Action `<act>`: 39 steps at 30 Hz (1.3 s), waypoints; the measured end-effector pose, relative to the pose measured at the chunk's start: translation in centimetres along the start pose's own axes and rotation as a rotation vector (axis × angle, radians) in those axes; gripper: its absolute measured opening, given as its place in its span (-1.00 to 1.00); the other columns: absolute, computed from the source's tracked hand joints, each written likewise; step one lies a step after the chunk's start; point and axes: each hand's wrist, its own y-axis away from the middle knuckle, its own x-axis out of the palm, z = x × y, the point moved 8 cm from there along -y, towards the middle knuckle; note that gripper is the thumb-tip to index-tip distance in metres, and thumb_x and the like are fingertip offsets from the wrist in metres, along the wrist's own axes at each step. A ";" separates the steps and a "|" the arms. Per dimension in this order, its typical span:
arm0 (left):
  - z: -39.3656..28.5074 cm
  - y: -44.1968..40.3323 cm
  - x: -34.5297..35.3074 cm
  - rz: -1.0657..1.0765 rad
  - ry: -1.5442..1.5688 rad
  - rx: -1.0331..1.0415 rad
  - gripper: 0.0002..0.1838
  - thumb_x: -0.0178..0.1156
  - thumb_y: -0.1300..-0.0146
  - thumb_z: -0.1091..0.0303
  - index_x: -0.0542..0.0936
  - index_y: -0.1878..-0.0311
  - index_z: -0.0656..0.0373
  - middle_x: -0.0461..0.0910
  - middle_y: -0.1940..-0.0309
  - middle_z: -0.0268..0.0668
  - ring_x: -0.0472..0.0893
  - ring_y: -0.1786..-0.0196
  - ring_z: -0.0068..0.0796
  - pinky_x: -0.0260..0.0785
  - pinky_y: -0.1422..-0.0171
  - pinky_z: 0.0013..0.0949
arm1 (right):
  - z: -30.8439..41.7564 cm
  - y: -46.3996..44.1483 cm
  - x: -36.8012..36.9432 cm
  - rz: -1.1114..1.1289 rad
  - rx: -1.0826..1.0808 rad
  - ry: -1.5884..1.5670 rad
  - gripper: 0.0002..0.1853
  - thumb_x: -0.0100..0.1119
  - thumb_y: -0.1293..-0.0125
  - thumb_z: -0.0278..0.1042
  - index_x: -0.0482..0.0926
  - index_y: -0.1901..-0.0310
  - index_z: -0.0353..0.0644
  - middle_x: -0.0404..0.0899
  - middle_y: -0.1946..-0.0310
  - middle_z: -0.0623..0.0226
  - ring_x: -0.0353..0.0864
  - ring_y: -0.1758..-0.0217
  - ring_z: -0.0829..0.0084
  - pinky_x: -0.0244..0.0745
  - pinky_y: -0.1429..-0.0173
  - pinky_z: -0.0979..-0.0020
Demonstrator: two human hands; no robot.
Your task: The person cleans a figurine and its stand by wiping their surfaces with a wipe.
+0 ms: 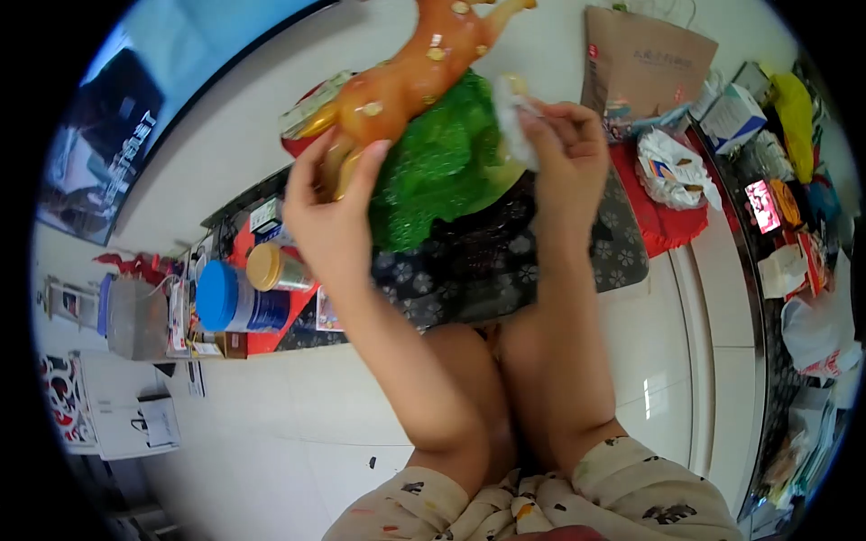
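A large glossy ornament, with an orange-brown animal figure [397,90] dotted with gold and a green cabbage-like part [424,171], stands over a dark flower-patterned mat [622,234]. My left hand [338,198] grips the lower end of the orange figure, thumb and fingers on either side of it. To the right of the green part, my right hand [568,153] pinches a crumpled white tissue or cloth [516,126] close to the ornament's pale edge. The ornament's dark base [487,225] shows between my forearms.
Left: a blue-lidded tub [218,298], a jar with a tan lid [266,268] and a plastic container [135,320]. A television [135,117] is at upper left. Right: a brown paper bag [645,68], a white plastic bundle [672,171] on red cloth, and a lit phone [762,206] among clutter.
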 end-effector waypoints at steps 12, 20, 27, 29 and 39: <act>-0.3 0.0 0.3 0.010 -0.099 -0.064 -0.50 0.44 -0.14 0.38 0.57 -0.11 0.41 0.66 0.05 -0.20 0.61 0.05 -0.55 0.40 -0.11 -0.50 | 0.3 2.2 1.7 0.047 0.009 -0.171 -0.83 0.11 -0.32 -0.69 0.38 0.14 -0.27 0.70 0.11 0.10 0.63 0.01 0.53 0.49 -0.07 0.56; 0.0 0.1 0.1 -0.001 -0.103 -0.041 -0.52 0.44 -0.15 0.38 0.57 -0.09 0.42 0.65 0.06 -0.21 0.60 0.05 -0.55 0.40 -0.11 -0.50 | 0.3 3.2 0.7 0.131 0.092 -0.237 -0.81 0.19 -0.29 -0.66 0.41 0.15 -0.25 0.67 0.08 -0.01 0.67 0.00 0.37 0.57 -0.10 0.43; -0.1 0.1 0.1 -0.013 -0.112 -0.031 -0.49 0.49 -0.11 0.34 0.58 -0.07 0.42 0.64 0.12 -0.25 0.58 0.11 -0.59 0.38 -0.05 -0.54 | -1.8 1.5 -4.5 -0.188 0.132 -0.330 -0.79 0.23 -0.28 -0.63 0.44 0.10 -0.27 0.67 0.06 0.06 0.66 0.04 0.47 0.54 -0.05 0.51; -0.4 0.2 0.2 -0.020 -0.137 -0.043 -0.49 0.48 -0.12 0.33 0.57 -0.07 0.43 0.64 0.13 -0.25 0.58 0.12 -0.60 0.38 -0.04 -0.54 | -2.0 1.4 -4.6 -0.195 0.147 -0.314 -0.79 0.23 -0.27 -0.62 0.43 0.11 -0.28 0.67 0.06 0.06 0.65 0.05 0.48 0.52 -0.08 0.50; -0.4 0.1 0.4 0.020 -0.145 -0.027 -0.49 0.45 -0.14 0.31 0.56 -0.08 0.43 0.66 0.11 -0.21 0.60 0.11 -0.56 0.39 -0.05 -0.50 | -2.9 2.6 -1.9 -0.062 0.252 -0.303 -0.78 0.24 -0.26 -0.63 0.43 0.12 -0.30 0.68 0.08 0.00 0.68 0.06 0.42 0.57 -0.05 0.48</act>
